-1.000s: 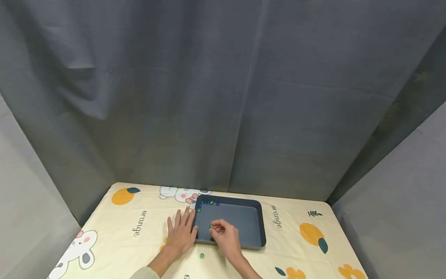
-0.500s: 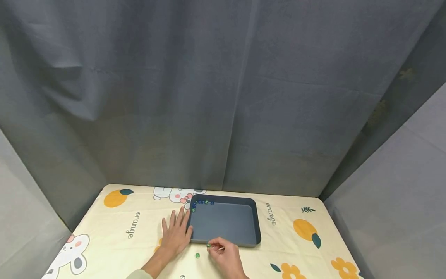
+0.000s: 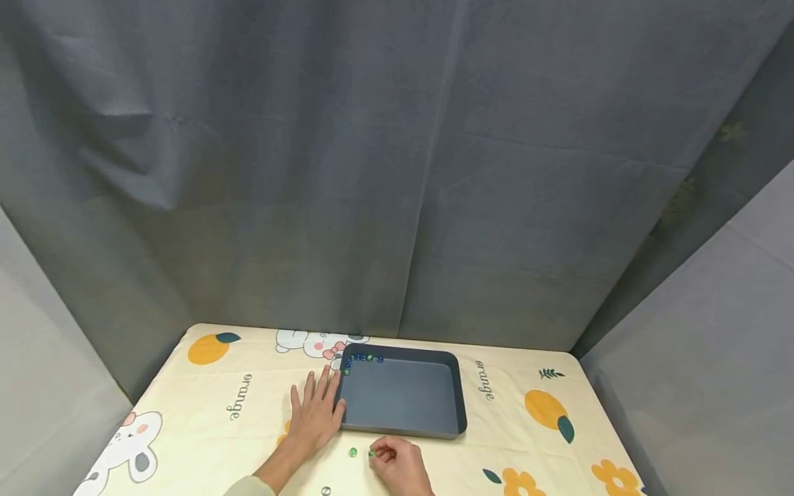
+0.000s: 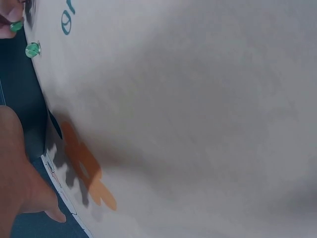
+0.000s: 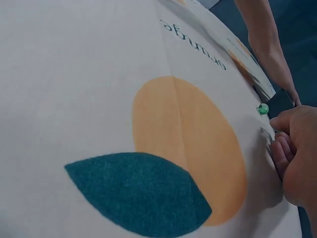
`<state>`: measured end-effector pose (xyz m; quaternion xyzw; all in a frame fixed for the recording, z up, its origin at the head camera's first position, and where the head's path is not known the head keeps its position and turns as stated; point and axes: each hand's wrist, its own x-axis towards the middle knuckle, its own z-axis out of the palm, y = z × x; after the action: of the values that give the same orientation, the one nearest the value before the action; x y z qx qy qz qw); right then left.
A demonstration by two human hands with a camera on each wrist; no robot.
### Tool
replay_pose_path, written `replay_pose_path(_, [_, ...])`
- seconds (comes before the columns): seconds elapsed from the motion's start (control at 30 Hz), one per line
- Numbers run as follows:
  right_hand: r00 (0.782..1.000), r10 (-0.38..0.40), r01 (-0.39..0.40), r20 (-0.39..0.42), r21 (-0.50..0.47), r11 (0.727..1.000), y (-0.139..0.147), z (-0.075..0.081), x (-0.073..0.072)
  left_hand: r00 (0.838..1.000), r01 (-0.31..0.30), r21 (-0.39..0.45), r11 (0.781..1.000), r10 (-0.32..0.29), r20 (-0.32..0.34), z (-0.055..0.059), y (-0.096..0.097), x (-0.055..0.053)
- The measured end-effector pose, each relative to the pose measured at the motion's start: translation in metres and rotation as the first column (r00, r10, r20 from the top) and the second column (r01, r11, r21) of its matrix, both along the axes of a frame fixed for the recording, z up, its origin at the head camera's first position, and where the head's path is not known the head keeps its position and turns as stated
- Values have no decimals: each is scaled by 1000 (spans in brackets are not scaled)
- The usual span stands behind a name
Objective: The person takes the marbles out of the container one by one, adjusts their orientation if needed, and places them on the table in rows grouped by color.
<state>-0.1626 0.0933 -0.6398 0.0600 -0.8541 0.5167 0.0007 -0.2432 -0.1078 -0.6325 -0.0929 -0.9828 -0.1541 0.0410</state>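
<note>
My right hand (image 3: 400, 466) is just in front of the tray's near rim, low over the cloth. Between its thumb and fingertips it pinches a green glass marble (image 4: 16, 26). A second green marble (image 3: 353, 452) lies on the cloth a little to the left of those fingertips. My left hand (image 3: 315, 417) rests with straight, spread fingers at the left side of a dark grey rectangular tray (image 3: 462, 399). Inside the tray, several blue marbles (image 3: 363, 357) and two green ones, one of them a corner-side green marble (image 3: 347, 372), line the back left corner.
A cream tablecloth (image 3: 515, 441) printed with oranges, flowers and rabbits covers the table. Grey curtains (image 3: 347, 207) hang behind it and along both sides, close to the table's edges.
My right hand has drawn back from over the tray to the cloth in front of it, still pinching the green marble. The left hand stays at the tray's left side.
</note>
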Motion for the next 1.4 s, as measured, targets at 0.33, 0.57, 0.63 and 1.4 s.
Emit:
replay_pose_path(0.33, [1000, -7, 7, 0, 30, 1000, 2, -8, -2, 1000, 10, 7, 1000, -10, -29, -1, 2, 0])
replay_pose_path(0.57, [1000, 9, -10, 22, 49, 999, 3, -7, -3, 1000, 3, 2, 1000, -3, -17, -1, 3, 1])
replay_pose_path(0.63, [1000, 11, -12, 21, 57, 998, 3, -7, -4, 1000, 0, -1, 1000, 0, -14, -1, 3, 1])
replay_pose_path(1.4, [999, 27, -32, 47, 125, 992, 1, -5, -8, 999, 8, -8, 1000, -8, -31, -3, 0, 0])
